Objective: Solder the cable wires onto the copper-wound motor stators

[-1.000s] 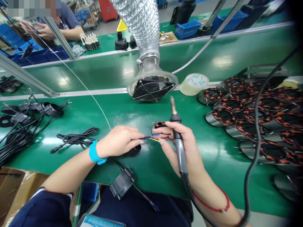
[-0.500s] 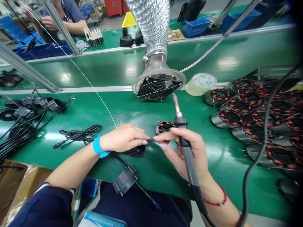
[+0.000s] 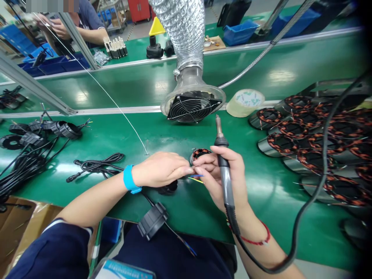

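Observation:
My left hand (image 3: 164, 169) is closed on thin wires, its fingertips meeting those of my right hand. Blue and yellow wire ends (image 3: 197, 178) stick out below the fingertips. My right hand (image 3: 223, 174) holds a soldering iron (image 3: 225, 170) upright, its metal tip pointing away from me, and also pinches at the wires. Just behind the fingers lies a copper-wound stator (image 3: 200, 155), partly hidden. Under my left hand is a dark round part (image 3: 168, 188). A black ring-shaped housing (image 3: 153, 221) with a cable hangs at the table's front edge.
A fume extractor fan (image 3: 190, 109) hangs ahead, with a tape roll (image 3: 245, 102) beside it. Many stators (image 3: 314, 147) stand at right. Black cables (image 3: 31, 166) and a coiled cable (image 3: 99, 164) lie left. Solder wire (image 3: 116, 104) runs down to the table. Another person's hands (image 3: 55, 27) are across the bench.
Both hands have shifted slightly, and their fingertips have come together at the wires. The blue and yellow wires are now spread apart. The iron has tilted more upright.

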Demonstrator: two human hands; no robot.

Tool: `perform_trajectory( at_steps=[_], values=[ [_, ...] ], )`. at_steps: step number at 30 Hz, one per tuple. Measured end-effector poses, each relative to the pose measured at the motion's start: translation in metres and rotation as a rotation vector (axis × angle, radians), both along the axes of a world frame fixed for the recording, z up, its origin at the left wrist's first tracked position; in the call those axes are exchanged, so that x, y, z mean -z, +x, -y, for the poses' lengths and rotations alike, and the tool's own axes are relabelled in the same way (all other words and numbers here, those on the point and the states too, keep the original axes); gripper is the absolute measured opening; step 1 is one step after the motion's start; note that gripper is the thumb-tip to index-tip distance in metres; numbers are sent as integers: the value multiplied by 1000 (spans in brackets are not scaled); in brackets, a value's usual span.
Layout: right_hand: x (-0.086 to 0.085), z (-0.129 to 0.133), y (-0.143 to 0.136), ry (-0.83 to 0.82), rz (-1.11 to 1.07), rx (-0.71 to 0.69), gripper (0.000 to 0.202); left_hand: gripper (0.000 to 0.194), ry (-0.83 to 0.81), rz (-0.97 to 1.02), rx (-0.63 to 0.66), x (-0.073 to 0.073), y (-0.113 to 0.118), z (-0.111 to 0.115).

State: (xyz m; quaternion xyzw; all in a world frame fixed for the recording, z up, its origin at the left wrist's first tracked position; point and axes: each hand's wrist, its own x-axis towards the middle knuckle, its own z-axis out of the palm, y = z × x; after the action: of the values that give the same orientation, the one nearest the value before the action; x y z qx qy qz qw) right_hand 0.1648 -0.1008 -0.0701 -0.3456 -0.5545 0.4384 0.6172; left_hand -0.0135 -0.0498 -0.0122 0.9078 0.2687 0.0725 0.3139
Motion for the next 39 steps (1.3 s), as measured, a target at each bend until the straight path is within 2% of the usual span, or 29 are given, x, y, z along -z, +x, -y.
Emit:
perform_trajectory(
  at_steps=[4, 8, 13, 14, 15, 18, 21, 24, 29, 34, 39],
  values=[
    [-3, 0, 5, 39, 61, -31, 44, 49, -27, -57, 85, -5, 3, -9],
    [-4, 1, 4, 116, 126, 14, 40, 42, -178, -35, 82, -9, 5, -9],
    [1, 3, -5, 54, 137, 232, 38, 19, -703, 125, -292, -11, 12, -2],
    [2, 2, -5, 34, 142, 245, 37, 18, -756, 143, -341, -10, 14, -4],
    [2, 1, -4, 8, 152, 248, 36, 17, -755, 151, -374, -8, 14, -7],
    [0, -2, 6, -97, 226, 282, 31, 15, -594, 140, -465, 2, 15, -21],
    [-3, 4, 21, -176, 323, 349, 38, 13, -564, 118, -541, 11, 15, -33],
    [-2, 18, 30, -128, 363, 441, 36, 14, -577, 92, -530, 13, 17, -34],
    [12, 33, 27, -28, 224, 552, 24, 14, -525, 46, -542, 8, 21, -29],
    [15, 35, 24, -10, 228, 544, 16, 13, -505, 34, -544, 9, 22, -29],
    [15, 36, 25, -29, 244, 505, 19, 12, -514, 41, -542, 10, 23, -29]
  ],
)
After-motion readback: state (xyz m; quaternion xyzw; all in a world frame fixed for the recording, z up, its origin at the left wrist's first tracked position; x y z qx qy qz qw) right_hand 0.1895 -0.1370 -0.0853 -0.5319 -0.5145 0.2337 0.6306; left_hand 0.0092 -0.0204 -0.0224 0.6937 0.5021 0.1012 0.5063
